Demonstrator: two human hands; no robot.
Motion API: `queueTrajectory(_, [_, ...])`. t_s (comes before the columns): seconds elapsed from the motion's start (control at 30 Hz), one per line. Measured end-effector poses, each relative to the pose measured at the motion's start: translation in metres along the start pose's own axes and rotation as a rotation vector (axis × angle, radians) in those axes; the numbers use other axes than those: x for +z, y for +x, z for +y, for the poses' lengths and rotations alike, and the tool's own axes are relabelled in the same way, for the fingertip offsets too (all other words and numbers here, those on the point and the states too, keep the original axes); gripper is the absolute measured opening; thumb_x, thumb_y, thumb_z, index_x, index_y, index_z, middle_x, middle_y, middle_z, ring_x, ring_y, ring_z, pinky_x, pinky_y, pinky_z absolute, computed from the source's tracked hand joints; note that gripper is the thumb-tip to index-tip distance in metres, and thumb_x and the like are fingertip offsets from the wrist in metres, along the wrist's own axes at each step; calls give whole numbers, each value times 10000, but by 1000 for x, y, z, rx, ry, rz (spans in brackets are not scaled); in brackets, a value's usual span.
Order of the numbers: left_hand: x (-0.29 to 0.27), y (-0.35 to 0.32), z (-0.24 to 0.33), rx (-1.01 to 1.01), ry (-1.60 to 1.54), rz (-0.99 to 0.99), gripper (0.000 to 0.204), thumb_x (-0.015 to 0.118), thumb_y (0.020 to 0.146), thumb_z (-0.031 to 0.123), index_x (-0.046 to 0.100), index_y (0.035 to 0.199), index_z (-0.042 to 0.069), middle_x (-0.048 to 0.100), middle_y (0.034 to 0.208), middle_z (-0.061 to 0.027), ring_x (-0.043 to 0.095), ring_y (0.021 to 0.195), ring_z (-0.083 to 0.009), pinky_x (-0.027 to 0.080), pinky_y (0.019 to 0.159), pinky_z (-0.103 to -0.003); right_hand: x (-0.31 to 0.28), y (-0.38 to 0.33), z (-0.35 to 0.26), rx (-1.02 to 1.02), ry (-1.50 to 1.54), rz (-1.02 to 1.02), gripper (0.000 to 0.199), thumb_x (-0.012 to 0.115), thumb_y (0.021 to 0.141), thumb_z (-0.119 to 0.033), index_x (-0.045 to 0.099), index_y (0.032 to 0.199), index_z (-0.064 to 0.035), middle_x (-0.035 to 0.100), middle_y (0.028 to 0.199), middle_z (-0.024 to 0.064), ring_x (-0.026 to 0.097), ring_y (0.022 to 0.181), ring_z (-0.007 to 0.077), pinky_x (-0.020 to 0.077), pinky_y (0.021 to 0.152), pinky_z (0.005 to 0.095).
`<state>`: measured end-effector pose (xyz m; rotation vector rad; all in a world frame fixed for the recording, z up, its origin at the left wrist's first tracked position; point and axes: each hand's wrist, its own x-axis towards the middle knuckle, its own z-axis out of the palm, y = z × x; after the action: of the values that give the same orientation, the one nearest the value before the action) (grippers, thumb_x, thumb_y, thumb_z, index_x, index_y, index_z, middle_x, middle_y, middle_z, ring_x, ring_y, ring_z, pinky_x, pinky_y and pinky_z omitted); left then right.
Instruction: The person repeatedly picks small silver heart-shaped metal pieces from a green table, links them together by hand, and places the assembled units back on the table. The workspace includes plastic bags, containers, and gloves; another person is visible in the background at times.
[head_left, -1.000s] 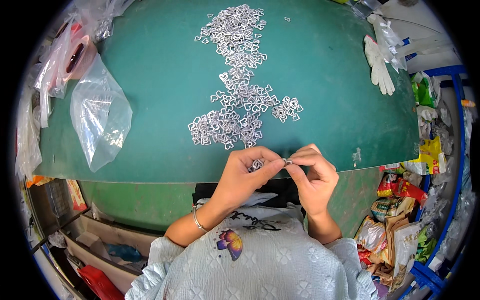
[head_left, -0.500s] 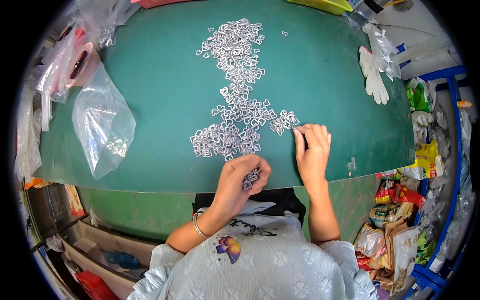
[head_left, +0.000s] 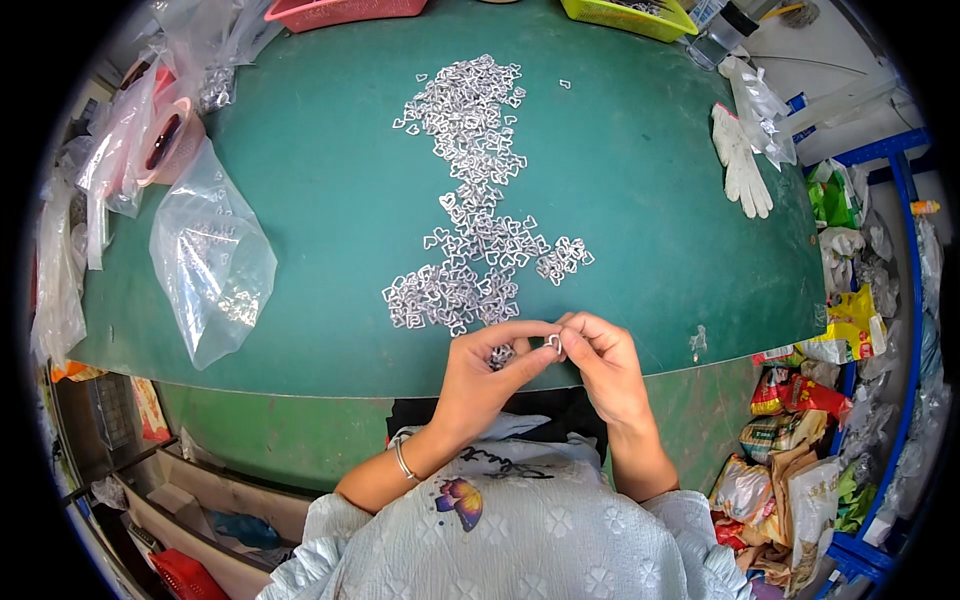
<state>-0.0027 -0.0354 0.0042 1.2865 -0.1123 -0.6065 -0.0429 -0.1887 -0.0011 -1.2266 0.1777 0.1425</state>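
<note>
Over the table's near edge, my two hands meet at the fingertips. A small silver heart-shaped metal ring (head_left: 553, 342) is pinched between them. My left hand (head_left: 478, 378) is closed and also cups several more of these heart rings (head_left: 501, 356) in its curled fingers. With thumb and forefinger, my right hand (head_left: 606, 368) grips the same single ring from the right side. Just beyond the hands lies a near heap of heart rings (head_left: 440, 297), joined by a thin trail to a larger far heap (head_left: 465, 105). A small cluster of rings (head_left: 565, 260) sits to the right.
The green tabletop (head_left: 330, 220) carries a clear plastic bag (head_left: 215, 265) at left, near a pink basket (head_left: 175, 145). At the far edge are a red tray (head_left: 345, 12) and a yellow-green tray (head_left: 630, 18). A white glove (head_left: 740, 165) lies at right, beside a blue rack (head_left: 915, 300).
My right hand has moved from the small cluster toward me and left, meeting my left hand. A heart ring now shows between their fingertips. My left forefinger and thumb have extended to the right.
</note>
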Motion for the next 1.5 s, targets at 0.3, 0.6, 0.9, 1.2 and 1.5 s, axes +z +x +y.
queueTrajectory(0.3, [-10, 1, -13, -179, -625, -71, 174, 526, 895, 179, 546, 836, 17, 436, 629, 19, 321, 499, -40, 249, 433, -198, -19, 51, -10, -592, -1172, 389, 134, 629, 734, -29, 618, 867, -28, 574, 877, 91, 507, 787, 246, 383, 671, 317])
queueTrajectory(0.6, [-13, 3, -10, -157, -764, -203, 136, 452, 848, 113, 458, 741, 29, 476, 677, -75, 397, 505, -100, 283, 418, -214, -32, 54, -3, -623, -1376, 442, 119, 628, 737, -41, 599, 853, -41, 548, 877, 72, 485, 825, 249, 356, 703, 352])
queueTrajectory(0.9, [-5, 10, -3, -251, -559, -111, 220, 406, 914, 163, 515, 865, -21, 449, 663, -52, 356, 476, -84, 284, 409, -204, -26, 59, -10, -576, -1389, 347, 159, 643, 732, -60, 595, 882, -46, 555, 916, 72, 492, 868, 242, 348, 741, 352])
queueTrajectory(1.2, [-4, 4, -4, -309, -486, -107, 244, 420, 948, 168, 553, 996, -31, 326, 587, 35, 253, 478, -39, 214, 414, -194, -39, 42, -22, -492, -1414, 437, 167, 629, 737, -36, 595, 900, -36, 564, 903, 81, 504, 861, 252, 358, 743, 351])
queueTrajectory(1.5, [7, 5, -6, -296, -498, -77, 406, 382, 962, 247, 494, 650, 14, 310, 530, 14, 265, 443, -71, 198, 402, -215, -38, 73, -18, -524, -1426, 419, 130, 648, 719, -73, 616, 840, -38, 530, 877, 73, 484, 857, 254, 350, 723, 366])
